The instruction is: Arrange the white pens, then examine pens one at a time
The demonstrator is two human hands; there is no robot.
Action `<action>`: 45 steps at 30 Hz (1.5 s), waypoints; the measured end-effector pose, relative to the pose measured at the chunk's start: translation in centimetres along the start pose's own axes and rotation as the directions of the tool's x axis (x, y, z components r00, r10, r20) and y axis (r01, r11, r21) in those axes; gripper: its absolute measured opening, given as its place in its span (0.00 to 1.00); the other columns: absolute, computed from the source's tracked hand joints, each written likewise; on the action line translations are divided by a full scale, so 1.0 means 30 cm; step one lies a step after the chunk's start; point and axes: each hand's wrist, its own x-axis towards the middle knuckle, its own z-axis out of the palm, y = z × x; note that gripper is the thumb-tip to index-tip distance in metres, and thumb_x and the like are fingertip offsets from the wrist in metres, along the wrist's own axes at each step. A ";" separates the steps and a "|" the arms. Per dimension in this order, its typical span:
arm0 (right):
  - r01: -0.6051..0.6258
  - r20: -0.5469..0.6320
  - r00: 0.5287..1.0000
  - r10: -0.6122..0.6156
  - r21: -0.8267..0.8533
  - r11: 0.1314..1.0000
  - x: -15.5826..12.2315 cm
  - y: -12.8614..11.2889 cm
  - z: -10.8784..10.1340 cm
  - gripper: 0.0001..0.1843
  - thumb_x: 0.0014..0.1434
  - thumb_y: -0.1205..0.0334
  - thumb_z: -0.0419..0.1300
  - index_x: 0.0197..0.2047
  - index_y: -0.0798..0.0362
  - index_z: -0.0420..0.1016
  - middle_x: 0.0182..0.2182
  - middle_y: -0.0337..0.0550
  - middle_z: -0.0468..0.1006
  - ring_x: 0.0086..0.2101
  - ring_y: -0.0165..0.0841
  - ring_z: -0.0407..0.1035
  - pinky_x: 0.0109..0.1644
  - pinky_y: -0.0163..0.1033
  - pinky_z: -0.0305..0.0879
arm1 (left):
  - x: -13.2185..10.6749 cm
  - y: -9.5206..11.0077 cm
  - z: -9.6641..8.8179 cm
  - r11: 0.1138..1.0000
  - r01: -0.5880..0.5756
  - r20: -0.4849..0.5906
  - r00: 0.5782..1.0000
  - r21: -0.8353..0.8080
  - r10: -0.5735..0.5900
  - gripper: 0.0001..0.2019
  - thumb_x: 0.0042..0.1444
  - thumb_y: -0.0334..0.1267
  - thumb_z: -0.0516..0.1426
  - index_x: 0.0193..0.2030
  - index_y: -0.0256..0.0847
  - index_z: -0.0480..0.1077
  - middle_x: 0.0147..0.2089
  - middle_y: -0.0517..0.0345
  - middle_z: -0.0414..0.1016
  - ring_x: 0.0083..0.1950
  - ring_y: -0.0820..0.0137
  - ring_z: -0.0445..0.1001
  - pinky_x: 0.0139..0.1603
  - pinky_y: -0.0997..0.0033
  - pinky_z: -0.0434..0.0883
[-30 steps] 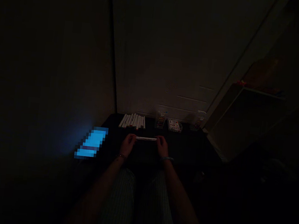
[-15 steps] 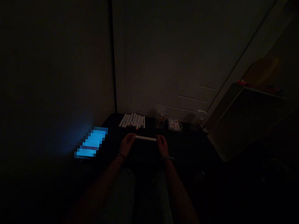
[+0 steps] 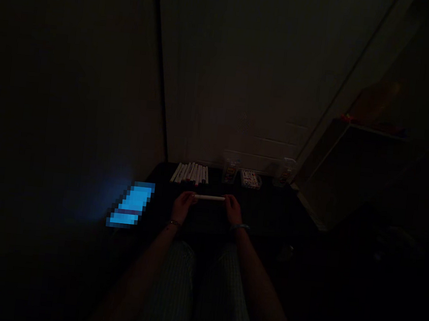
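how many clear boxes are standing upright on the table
2: one clear box left of the flat case, beyond the right hand; the other right of that case, near the back right corner of the table. Darkness may hide more.

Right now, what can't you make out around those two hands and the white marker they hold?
In the head view:
- Both ends of the white marker: covered by the fingers of the left hand and right hand.
- Print on the small box: too small and dim.
- What the glowing blue panel shows: blurred into blocks.
- The lower legs: hidden by darkness and the bottom edge.
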 end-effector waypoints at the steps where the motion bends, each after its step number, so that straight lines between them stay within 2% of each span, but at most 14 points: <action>1: 0.004 0.002 1.000 -0.004 0.000 1.000 0.000 0.000 0.000 0.19 0.55 0.47 0.48 0.38 0.51 0.70 0.25 0.37 0.69 0.27 0.29 0.62 0.30 0.31 0.58 | 0.000 -0.003 0.000 1.000 0.003 -0.007 1.000 -0.005 -0.003 0.19 0.43 0.48 0.59 0.37 0.35 0.68 0.37 0.53 0.73 0.35 0.71 0.73 0.42 0.64 0.71; 10: 0.060 -0.033 0.998 -0.059 0.010 0.998 0.003 0.002 -0.002 0.18 0.56 0.50 0.47 0.40 0.51 0.70 0.35 0.40 0.72 0.36 0.31 0.65 0.40 0.33 0.60 | -0.009 0.009 0.006 0.998 0.061 -0.044 0.997 0.006 -0.061 0.20 0.39 0.47 0.62 0.36 0.34 0.70 0.36 0.52 0.75 0.35 0.69 0.74 0.43 0.62 0.72; 16: 0.007 -0.039 0.999 -0.006 0.012 1.000 0.004 0.003 -0.001 0.19 0.55 0.48 0.48 0.39 0.52 0.71 0.29 0.38 0.71 0.30 0.29 0.64 0.35 0.32 0.59 | -0.017 0.025 0.005 0.999 0.039 -0.008 0.999 0.031 -0.038 0.22 0.42 0.47 0.60 0.42 0.35 0.71 0.41 0.50 0.75 0.39 0.68 0.74 0.45 0.62 0.71; 19: -0.021 -0.048 0.999 0.021 0.006 1.000 0.003 -0.001 -0.001 0.19 0.55 0.47 0.48 0.37 0.52 0.71 0.27 0.37 0.70 0.28 0.29 0.63 0.33 0.32 0.59 | -0.020 0.035 0.004 0.995 0.037 -0.008 0.999 0.094 -0.037 0.23 0.44 0.47 0.59 0.45 0.37 0.70 0.39 0.51 0.76 0.38 0.67 0.75 0.44 0.63 0.70; 25: -0.031 -0.072 0.997 0.027 -0.059 0.998 0.005 0.007 -0.003 0.21 0.55 0.45 0.46 0.32 0.53 0.70 0.23 0.36 0.67 0.26 0.28 0.60 0.30 0.31 0.56 | -0.017 0.028 -0.001 0.983 0.007 -0.010 1.000 0.184 -0.005 0.21 0.44 0.50 0.58 0.41 0.38 0.72 0.38 0.53 0.76 0.33 0.70 0.74 0.39 0.69 0.70; 28: -0.018 -0.070 0.997 0.013 -0.071 0.997 0.006 0.013 -0.003 0.21 0.55 0.45 0.46 0.30 0.53 0.69 0.23 0.36 0.67 0.26 0.27 0.60 0.30 0.31 0.56 | -0.015 0.018 -0.004 0.976 -0.014 -0.017 1.000 0.218 0.018 0.21 0.45 0.51 0.57 0.41 0.37 0.72 0.35 0.54 0.75 0.31 0.73 0.72 0.35 0.72 0.68; 33: -0.009 -0.052 0.999 0.007 -0.040 0.999 0.007 0.013 -0.002 0.21 0.55 0.45 0.46 0.33 0.53 0.70 0.23 0.36 0.67 0.26 0.28 0.61 0.30 0.31 0.56 | -0.022 0.030 0.002 0.974 -0.012 -0.012 1.000 0.226 0.015 0.23 0.44 0.53 0.56 0.41 0.36 0.71 0.29 0.57 0.73 0.27 0.75 0.68 0.29 0.75 0.66; 45: 0.012 -0.034 0.999 -0.012 0.003 1.000 0.006 0.011 -0.004 0.18 0.56 0.49 0.47 0.41 0.51 0.69 0.26 0.37 0.68 0.29 0.29 0.62 0.32 0.31 0.58 | -0.028 0.042 0.010 0.982 -0.009 0.000 1.000 0.188 0.009 0.24 0.44 0.54 0.56 0.41 0.36 0.71 0.32 0.54 0.74 0.28 0.74 0.69 0.29 0.74 0.66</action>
